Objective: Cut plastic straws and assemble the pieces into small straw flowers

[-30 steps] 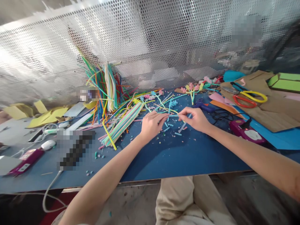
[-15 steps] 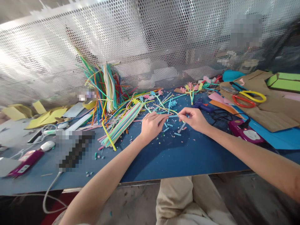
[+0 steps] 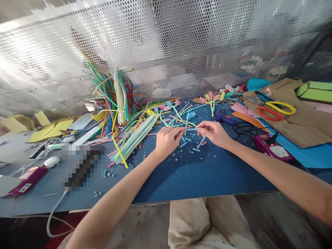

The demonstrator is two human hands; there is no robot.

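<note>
Head view: left hand (image 3: 167, 140), right hand (image 3: 214, 133) pinch blue straw piece (image 3: 191, 129) between fingertips.

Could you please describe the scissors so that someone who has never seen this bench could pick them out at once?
Start at the blue table and go to its far right corner, where brown cardboard lies flat. The scissors lie on the cardboard's near left part, beyond the purple glue gun. Nothing else there has two loop handles, one yellow, one red.
</note>
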